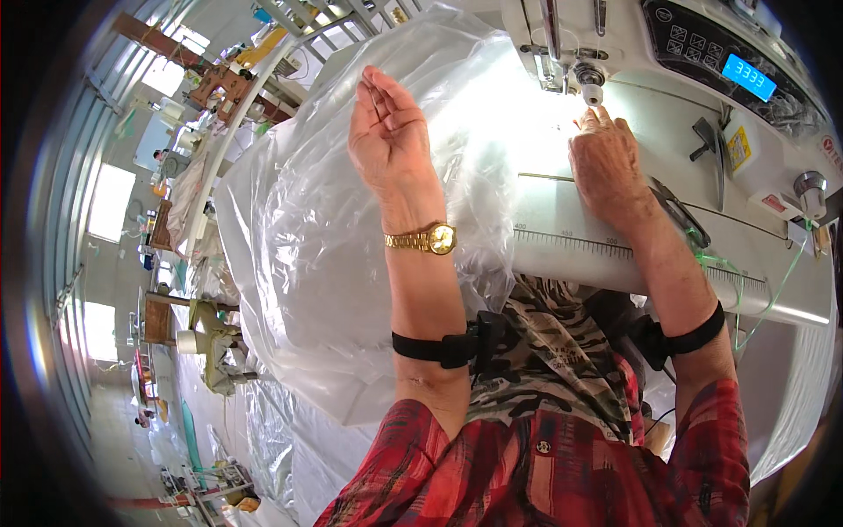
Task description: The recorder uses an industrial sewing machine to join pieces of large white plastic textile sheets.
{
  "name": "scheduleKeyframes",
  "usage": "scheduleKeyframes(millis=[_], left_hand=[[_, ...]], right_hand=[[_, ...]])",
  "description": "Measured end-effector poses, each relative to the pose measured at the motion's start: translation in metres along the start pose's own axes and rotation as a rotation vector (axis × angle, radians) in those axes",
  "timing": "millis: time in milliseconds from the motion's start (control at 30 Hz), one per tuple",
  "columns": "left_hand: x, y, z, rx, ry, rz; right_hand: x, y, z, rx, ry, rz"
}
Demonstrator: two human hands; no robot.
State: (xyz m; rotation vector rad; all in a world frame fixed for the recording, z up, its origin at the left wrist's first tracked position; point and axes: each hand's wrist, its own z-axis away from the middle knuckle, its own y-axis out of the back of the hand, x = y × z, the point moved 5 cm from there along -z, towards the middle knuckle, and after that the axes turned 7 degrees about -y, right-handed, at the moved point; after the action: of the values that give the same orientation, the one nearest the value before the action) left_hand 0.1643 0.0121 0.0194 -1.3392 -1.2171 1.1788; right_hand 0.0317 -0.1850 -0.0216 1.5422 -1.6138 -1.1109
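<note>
The clear plastic sheet [307, 193] spreads in a broad, glossy heap on my left, thin and crinkled, its folds catching long white streaks of light. It runs from beside the machine down toward my lap, and its right part, near the needle area, is washed out by glare. My left hand [391, 132] is over it, palm turned up, fingers loosely cupped together and the palm uncovered. My right hand [608, 167] lies low at the sewing machine [641, 66], knuckles up and fingers bent, the tips just beside a rounded metal knob [591, 81]; I can't tell whether they pinch anything.

Beneath my right wrist, the smooth, pale worktop [755, 237] carries a ruled strip [571, 244] along its rounded edge. A slim dark tool [676, 211] lies next to my wrist, and thin green thread [742, 290] hangs loose farther right. The glossy black control panel [702, 53] has a blue-lit screen [749, 78]. Closer in, I wear a linked gold watch [442, 238], black forearm straps [430, 350], a camouflage cloth [562, 351] and a red plaid shirt [492, 474].
</note>
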Motion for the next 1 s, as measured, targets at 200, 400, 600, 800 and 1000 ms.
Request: scheduleKeyframes(millis=[200, 400, 600, 800, 1000], left_hand=[[0.001, 0.009, -0.001, 0.052, -0.074, -0.041], [0.002, 0.01, 0.0, 0.084, -0.111, 0.01], [0.004, 0.011, 0.005, 0.163, -0.159, 0.007], [-0.018, -0.005, 0.06, -0.215, -0.022, -0.451], [-0.037, 0.051, 0.233, -0.944, 0.727, -1.278]], right_hand=[[0.002, -0.001, -0.002, -0.078, -0.028, 0.027], [0.0, 0.001, -0.002, -0.102, -0.052, 0.014], [0.0, 0.005, -0.007, -0.113, -0.049, 0.073], [0.003, -0.002, -0.007, -0.153, -0.022, 0.138], [0.004, -0.003, -0.005, -0.075, -0.02, 0.084]])
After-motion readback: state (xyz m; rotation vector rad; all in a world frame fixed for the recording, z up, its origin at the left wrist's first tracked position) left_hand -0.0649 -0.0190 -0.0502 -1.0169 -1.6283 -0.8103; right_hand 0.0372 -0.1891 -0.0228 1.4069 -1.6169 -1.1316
